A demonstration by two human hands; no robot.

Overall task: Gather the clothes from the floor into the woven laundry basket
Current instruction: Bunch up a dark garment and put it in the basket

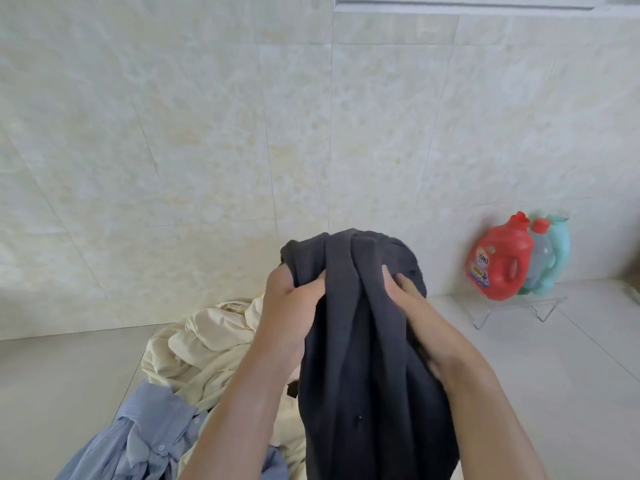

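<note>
Both hands hold a dark grey garment [363, 344] up in front of the tiled wall [207, 133]. The left hand [291, 306] grips its left side, with the fingers curled into the fabric and the thumb on the near face. The right hand [415, 317] grips the right side in the same way, its fingers sunk into a fold. The garment is bunched at the top, where it rises above both hands. Below them it hangs in long vertical folds between the forearms and runs out of the bottom edge of the view.

The other clothes lie on the pale floor [554, 375], below and to the left of the hands. A cream garment [207, 344] sits crumpled in a heap close to the foot of the wall. A blue striped shirt [149, 431], with buttons showing, lies nearer the person and overlaps the cream heap's near edge.

Well apart to the right, against the wall, a wire rack [512, 308] stands on the floor. On it are a red detergent bottle [502, 265], a clear bottle [541, 258] with a red cap and, behind that, what looks like a teal bottle [559, 247].
</note>
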